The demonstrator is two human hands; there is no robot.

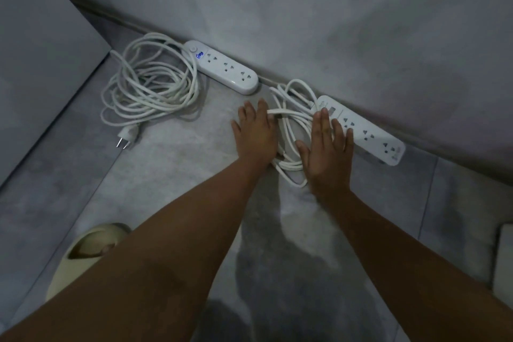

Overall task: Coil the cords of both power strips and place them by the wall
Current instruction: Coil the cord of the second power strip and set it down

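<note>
Wall (305, 22) blocks us straight ahead. Left strip (222, 66) and right strip (363, 130) lie along it with only a narrow gap between them. Left coil (150, 83) and plug (127, 137) take the floor toward the grey panel (41, 50). Right coil (291, 115) fills the space between our left hand (255, 133) and right hand (327, 153). We have bare floor (194, 153) between left coil and left hand, and more between our forearms. Slipper (88, 247) blocks the near left.

Two white power strips (221, 66) (361, 130) with white cords (150, 86), grey mottled floor (194, 153), beige slipper (91, 247).
</note>
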